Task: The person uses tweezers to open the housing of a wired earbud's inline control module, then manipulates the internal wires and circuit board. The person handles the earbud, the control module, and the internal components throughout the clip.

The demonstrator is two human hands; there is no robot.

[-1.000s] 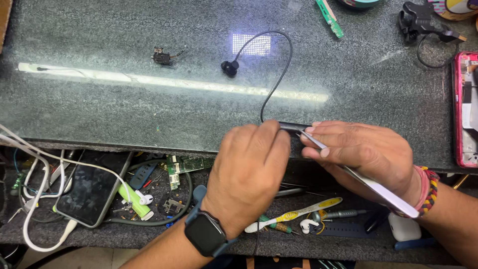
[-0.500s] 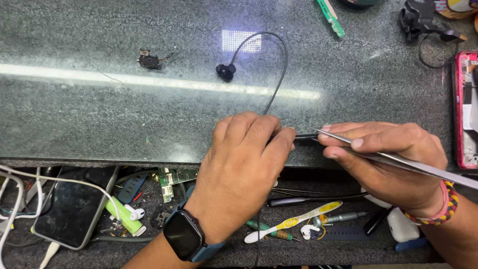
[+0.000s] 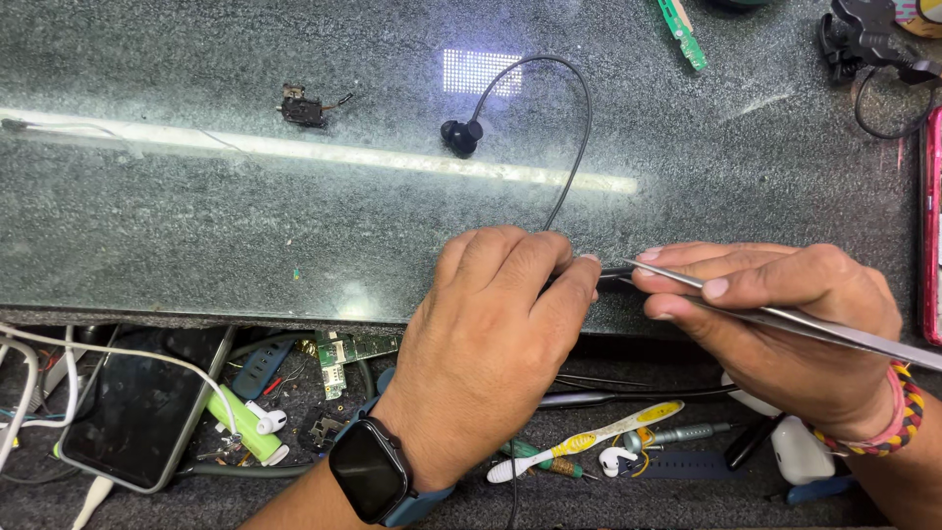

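- Left hand (image 3: 491, 344): bare, no sleeve in view, short trimmed nails
- Left wrist: smartwatch (image 3: 371, 471) with a dark rounded-rectangle screen, black case and blue-grey strap
- Right hand (image 3: 785, 324): bare, no rings, short nails
- Right wrist: braided thread bracelet (image 3: 888, 417) in red, yellow and dark strands, beside a pink band

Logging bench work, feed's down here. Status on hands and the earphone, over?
Left hand pinching earphone housing at counter edge; cable loops to earbud. Right hand holds tweezers, tips at housing. Nothing in the way.
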